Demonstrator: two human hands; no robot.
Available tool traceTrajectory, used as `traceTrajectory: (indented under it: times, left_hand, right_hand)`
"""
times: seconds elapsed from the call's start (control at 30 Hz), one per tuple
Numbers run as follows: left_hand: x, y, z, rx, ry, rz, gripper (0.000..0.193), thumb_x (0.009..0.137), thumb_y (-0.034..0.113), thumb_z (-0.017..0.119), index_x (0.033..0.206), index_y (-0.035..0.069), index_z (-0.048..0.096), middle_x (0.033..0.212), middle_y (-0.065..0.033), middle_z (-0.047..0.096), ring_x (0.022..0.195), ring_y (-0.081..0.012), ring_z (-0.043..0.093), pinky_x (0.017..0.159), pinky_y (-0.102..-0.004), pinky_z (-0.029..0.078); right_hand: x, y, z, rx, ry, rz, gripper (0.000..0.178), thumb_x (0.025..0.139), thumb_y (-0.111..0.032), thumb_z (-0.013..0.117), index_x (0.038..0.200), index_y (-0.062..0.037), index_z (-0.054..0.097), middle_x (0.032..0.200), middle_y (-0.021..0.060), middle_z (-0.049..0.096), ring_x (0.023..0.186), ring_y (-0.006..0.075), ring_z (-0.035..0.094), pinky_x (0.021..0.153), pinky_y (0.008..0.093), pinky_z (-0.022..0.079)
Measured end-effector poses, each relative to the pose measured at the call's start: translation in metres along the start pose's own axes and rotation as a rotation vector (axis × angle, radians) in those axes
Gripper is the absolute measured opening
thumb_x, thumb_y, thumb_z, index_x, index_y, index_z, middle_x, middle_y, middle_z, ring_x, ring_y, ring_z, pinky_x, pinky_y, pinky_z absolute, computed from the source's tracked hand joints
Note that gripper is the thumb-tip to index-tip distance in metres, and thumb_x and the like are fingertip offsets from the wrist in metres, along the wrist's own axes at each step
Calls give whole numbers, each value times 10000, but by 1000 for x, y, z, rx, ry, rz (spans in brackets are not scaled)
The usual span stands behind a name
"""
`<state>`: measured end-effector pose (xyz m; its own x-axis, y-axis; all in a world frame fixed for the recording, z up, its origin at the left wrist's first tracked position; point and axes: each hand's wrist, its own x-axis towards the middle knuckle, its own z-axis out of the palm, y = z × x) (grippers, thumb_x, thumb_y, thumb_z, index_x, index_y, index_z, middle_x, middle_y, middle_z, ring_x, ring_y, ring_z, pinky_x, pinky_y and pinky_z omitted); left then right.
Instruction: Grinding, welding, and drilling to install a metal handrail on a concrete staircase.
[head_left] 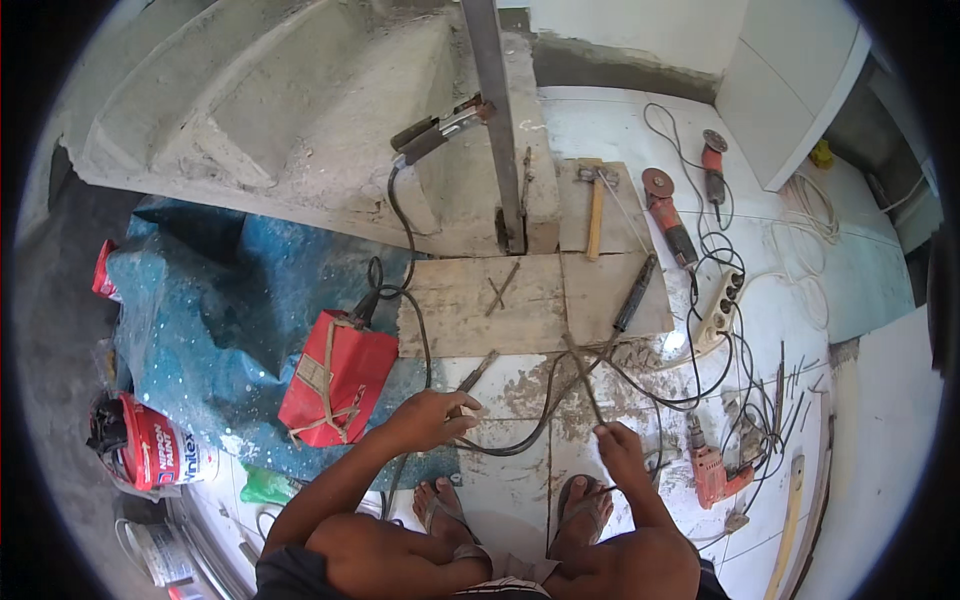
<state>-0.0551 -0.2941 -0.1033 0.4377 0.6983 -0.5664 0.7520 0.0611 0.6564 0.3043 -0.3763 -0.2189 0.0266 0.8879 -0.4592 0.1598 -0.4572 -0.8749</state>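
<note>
My right hand [622,452] is closed round the lower part of a thin, rusty metal rod [583,378], which slants up and left over the dirty tiles. My left hand [432,420] hovers over the floor, its fingers loosely curled with a gap showing between them. Just beyond its fingertips lies a short, dark flat metal piece [478,372]. A black cable [520,447] runs between my hands. Further off, an electrode holder [636,292] with a thin electrode rests on boards. A red welding machine [335,380], tied with straps, stands left of my left hand.
A clamp [440,137] grips an upright steel post [492,110] beside concrete stairs [290,110]. Right are a hammer [594,215], two angle grinders [672,225] [713,165], a power strip [722,303], tangled cords and a drill [712,478]. A blue sheet [190,300] and paint bucket [155,445] lie left.
</note>
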Motion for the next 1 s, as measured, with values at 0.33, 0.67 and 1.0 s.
traceTrajectory:
  times: [0.33,0.67,1.0]
  left_hand:
    - [-36,-36,8,-205,262,116,353,923,215,695,1229,46,647,943,-137,730,838,-218,700,799,-352,549]
    - [-46,-21,-102,-258,739,215,360,904,149,716,1230,12,646,953,-100,721,872,-158,681,813,-316,541]
    - [-73,-93,-117,457,920,-318,1022,681,510,857,1482,53,414,1411,-203,514,1247,-356,541,1032,-481,439]
  right_hand:
    - [64,1,71,33,-27,-189,400,955,-259,662,1250,-4,574,879,71,630,754,153,595,679,307,491]
    - [20,19,59,-567,32,-363,473,902,-315,700,1268,-31,603,1128,232,638,1055,405,615,892,460,503]
    - [24,4,36,-312,41,-306,382,914,-203,704,1233,-11,617,1096,166,686,973,279,684,817,374,544]
